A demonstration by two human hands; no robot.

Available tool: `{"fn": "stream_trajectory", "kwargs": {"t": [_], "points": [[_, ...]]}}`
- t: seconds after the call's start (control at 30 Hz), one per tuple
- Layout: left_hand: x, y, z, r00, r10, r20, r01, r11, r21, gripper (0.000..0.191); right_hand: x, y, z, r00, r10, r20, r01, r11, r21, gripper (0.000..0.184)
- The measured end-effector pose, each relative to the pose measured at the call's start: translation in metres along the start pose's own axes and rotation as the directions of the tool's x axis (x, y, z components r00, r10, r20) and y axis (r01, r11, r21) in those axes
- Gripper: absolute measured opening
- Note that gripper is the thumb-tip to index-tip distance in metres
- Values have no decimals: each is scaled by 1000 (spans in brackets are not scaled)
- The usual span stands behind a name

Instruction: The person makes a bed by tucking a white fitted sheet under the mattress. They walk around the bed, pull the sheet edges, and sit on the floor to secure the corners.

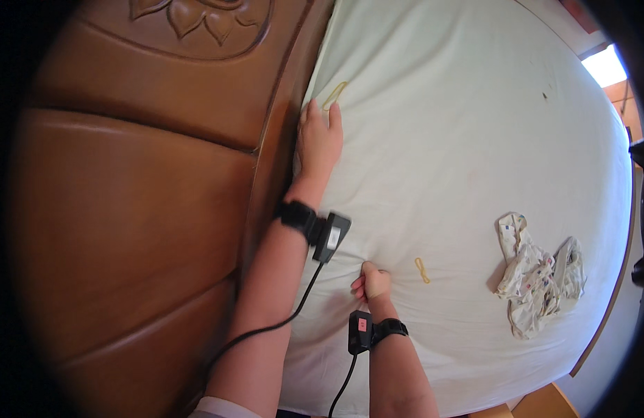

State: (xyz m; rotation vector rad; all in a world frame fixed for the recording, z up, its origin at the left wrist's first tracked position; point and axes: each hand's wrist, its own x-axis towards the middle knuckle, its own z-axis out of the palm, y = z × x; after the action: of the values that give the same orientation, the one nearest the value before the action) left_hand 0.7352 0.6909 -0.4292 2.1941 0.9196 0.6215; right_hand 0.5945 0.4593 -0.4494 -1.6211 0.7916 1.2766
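A pale sheet (431,146) with soft wrinkles covers the bed. My left hand (319,136) lies at the sheet's edge beside the carved wooden headboard (170,209), fingers apart and nothing seen in its grasp. Just past its fingertips is a yellowish elastic band (335,95). Lower down, my right hand (373,282) presses on the sheet with curled fingers, and creases spread from it; whether it grips the cloth is unclear. A second elastic band (421,270), twisted, lies to its right. Each wrist wears a black strap with a small cabled device.
A crumpled, patterned light cloth (533,282) lies on the right part of the bed. Small dark specks dot the sheet at the upper right. Wooden furniture (546,402) stands beyond the bed's lower right edge. Black cables run along my forearms.
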Motion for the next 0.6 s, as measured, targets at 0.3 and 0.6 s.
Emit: {"fn": "stream_trajectory", "kwargs": {"t": [0.3,0.6], "points": [[93,13,26,896,-260,361,285,958,-17,68,-7,-5,-1,1000,17,23,-18,999,33,37],[117,4,42,697,-438,567,619,767,-169,90,-1,-2,-1,999,32,15,-33,997,64,39]]}}
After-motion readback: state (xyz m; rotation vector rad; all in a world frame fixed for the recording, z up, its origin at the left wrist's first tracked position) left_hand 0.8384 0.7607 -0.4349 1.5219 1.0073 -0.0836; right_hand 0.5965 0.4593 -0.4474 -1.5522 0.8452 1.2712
